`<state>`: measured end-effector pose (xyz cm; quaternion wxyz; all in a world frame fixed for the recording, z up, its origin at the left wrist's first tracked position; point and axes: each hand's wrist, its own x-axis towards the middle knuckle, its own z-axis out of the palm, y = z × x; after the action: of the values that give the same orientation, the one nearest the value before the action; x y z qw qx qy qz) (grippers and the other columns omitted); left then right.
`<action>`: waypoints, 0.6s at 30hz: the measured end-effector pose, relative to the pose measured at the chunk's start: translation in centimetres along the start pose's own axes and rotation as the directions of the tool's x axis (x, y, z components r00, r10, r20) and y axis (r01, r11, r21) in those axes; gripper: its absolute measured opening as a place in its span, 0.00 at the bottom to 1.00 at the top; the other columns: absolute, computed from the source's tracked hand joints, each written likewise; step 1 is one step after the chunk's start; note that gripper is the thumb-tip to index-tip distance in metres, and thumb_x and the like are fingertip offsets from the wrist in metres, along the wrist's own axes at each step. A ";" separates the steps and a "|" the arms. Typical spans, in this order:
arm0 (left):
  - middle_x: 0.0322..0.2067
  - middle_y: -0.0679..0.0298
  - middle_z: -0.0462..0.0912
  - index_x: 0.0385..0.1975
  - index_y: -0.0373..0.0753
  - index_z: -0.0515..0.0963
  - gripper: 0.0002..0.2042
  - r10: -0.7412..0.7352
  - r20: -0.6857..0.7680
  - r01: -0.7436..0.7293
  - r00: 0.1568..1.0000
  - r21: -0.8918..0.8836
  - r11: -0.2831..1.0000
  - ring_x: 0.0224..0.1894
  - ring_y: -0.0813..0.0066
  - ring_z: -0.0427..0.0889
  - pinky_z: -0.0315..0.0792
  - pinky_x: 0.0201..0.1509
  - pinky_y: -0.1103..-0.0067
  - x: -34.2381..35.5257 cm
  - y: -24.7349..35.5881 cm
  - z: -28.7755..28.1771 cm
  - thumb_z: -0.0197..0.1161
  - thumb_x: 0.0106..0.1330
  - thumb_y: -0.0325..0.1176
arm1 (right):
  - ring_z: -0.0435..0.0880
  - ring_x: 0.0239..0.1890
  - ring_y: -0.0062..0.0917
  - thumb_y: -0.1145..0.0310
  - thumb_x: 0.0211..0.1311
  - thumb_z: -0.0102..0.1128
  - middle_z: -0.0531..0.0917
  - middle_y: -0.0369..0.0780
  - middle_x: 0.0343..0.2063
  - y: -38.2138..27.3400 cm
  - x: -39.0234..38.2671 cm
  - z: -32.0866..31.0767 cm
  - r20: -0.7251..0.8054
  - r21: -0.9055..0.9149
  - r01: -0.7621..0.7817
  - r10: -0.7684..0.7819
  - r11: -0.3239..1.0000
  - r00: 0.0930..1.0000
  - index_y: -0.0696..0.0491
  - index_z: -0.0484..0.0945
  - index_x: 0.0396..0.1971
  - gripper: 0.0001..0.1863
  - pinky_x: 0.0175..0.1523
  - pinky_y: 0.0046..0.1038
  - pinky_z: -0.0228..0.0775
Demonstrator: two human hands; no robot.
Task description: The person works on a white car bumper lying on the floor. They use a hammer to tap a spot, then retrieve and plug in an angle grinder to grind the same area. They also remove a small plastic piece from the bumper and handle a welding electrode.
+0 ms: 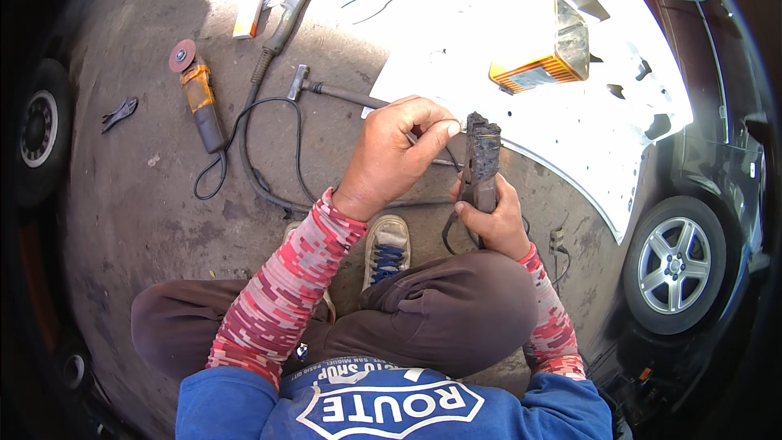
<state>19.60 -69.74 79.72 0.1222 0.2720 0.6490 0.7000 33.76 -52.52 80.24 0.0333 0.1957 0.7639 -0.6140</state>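
My right hand (pixel 498 216) is wrapped around the dark handle of what looks like a welding electrode holder (pixel 483 151). Its head is black, rough and crusted, and points away from me. Just to the left of that head, my left hand (pixel 403 143) is closed, thumb and forefinger pinched on a thin rod mostly hidden by the fingers. Whether the rod touches the head I cannot tell. Below the holder, a black cable (pixel 448 232) loops near my knee. Beyond my left wrist lies a hammer (pixel 300 81), its handle running toward my left hand.
An angle grinder (pixel 202 106) with a pink disc, locking pliers (pixel 120 114), a welding torch (pixel 285 26) and a small box (pixel 248 15) lie on the concrete at left. A yellow-and-red tin (pixel 542 72) sits on a white panel (pixel 562 126). A car wheel (pixel 674 265) stands at right.
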 end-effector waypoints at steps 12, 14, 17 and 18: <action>0.32 0.64 0.84 0.37 0.32 0.85 0.06 0.063 -0.022 -0.060 0.998 0.104 0.993 0.29 0.83 0.78 0.71 0.28 0.82 -0.2 -1.5 -0.7 0.66 0.69 0.28 | 0.81 0.39 0.21 0.74 0.50 0.69 0.83 0.38 0.37 -1.3 0.1 0.8 -0.053 -0.253 -0.054 0.042 0.966 0.998 0.60 0.77 0.52 0.26 0.49 0.26 0.74; 0.31 0.64 0.84 0.37 0.32 0.85 0.06 0.082 -0.019 -0.079 0.996 0.115 0.990 0.29 0.83 0.78 0.71 0.28 0.82 -0.2 -1.7 -0.9 0.66 0.69 0.28 | 0.81 0.41 0.21 0.74 0.50 0.70 0.83 0.38 0.38 -1.3 0.1 0.8 -0.043 -0.260 -0.066 0.056 0.963 0.997 0.60 0.76 0.54 0.27 0.50 0.26 0.74; 0.32 0.64 0.84 0.37 0.33 0.85 0.06 0.066 -0.013 -0.064 0.998 0.128 0.990 0.29 0.83 0.79 0.72 0.28 0.82 -0.1 -2.1 -1.0 0.67 0.69 0.29 | 0.80 0.42 0.22 0.73 0.51 0.70 0.83 0.39 0.39 -1.2 0.2 1.0 -0.042 -0.229 -0.061 0.052 0.972 0.998 0.60 0.75 0.55 0.28 0.51 0.26 0.73; 0.32 0.64 0.85 0.37 0.33 0.85 0.06 0.053 -0.011 -0.051 0.999 0.134 0.990 0.29 0.83 0.79 0.72 0.28 0.82 -0.1 -2.2 -1.1 0.67 0.69 0.29 | 0.80 0.43 0.22 0.73 0.51 0.70 0.82 0.39 0.40 -1.1 0.2 1.0 -0.048 -0.216 -0.063 0.054 0.974 0.997 0.61 0.75 0.56 0.29 0.51 0.26 0.73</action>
<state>18.72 -70.40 77.57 0.0806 0.2912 0.6881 0.6597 33.06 -53.64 80.94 0.0566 0.2259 0.8208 -0.5215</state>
